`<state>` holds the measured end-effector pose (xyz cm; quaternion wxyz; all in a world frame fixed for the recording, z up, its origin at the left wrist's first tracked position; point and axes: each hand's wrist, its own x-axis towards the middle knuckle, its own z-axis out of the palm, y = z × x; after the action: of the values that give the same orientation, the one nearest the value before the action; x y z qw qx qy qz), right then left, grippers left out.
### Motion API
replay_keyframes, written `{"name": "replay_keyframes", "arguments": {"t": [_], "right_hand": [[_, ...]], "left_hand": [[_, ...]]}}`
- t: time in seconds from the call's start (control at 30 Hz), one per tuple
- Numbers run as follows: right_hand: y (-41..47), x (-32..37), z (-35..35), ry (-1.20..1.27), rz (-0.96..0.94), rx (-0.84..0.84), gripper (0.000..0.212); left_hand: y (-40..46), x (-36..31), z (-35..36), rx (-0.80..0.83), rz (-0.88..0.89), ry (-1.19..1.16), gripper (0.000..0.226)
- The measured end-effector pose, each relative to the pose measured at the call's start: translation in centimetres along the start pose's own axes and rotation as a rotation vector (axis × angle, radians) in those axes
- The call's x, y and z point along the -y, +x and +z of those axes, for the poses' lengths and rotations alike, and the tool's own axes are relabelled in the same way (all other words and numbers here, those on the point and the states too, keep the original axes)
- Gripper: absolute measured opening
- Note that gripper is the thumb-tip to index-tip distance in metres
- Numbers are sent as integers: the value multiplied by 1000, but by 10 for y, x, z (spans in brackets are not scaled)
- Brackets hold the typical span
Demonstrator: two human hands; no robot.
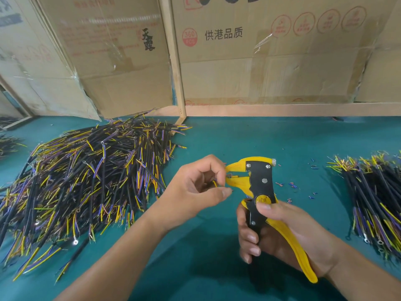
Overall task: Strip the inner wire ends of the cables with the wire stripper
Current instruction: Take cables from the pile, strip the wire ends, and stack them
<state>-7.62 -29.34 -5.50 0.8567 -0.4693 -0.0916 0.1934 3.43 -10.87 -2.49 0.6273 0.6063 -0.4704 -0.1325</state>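
Note:
My right hand [280, 233] grips the handles of a yellow and black wire stripper [260, 187], jaws pointing left. My left hand [195, 187] pinches a cable's thin inner wires [215, 183], one yellow strand showing between thumb and fingers. The wire ends reach into the stripper's yellow jaws [233, 175]. Most of the held cable is hidden inside my left hand.
A big heap of black cables with yellow, purple and blue wire ends [82, 183] lies at the left on the green table [217, 135]. A smaller bundle [377, 196] lies at the right. Small insulation scraps [293, 185] dot the table. Cardboard boxes [260, 51] wall off the back.

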Motion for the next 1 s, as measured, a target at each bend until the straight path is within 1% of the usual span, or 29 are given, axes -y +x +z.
{"name": "replay_keyframes", "arguments": {"t": [0.13,0.27,0.33,0.57,0.7,0.8,0.87,1.0], "right_hand": [[0,0,-1,10,2,12,41],[0,0,-2,7,-5,11,41],[0,0,-1,4,-8,11,41],[0,0,1,-23,15,28,42],[-1,-1,1,-43,12,22,42],[0,-1,0,-50,4,-20,43],[0,0,-1,-36,0,-33,43],[-2,3,-3,-51,12,26,40]], "left_hand": [[1,-1,0,-8,10,-54,23],[2,4,-1,-111,-79,-112,15],[1,5,-2,-100,-95,-133,8],[1,5,-3,-74,-117,-168,17],[1,3,-2,-32,-93,-155,23],[1,3,-1,-9,-101,-133,26],[1,3,-1,-4,-112,-82,28],[0,4,-5,-22,-99,42,42]]}}
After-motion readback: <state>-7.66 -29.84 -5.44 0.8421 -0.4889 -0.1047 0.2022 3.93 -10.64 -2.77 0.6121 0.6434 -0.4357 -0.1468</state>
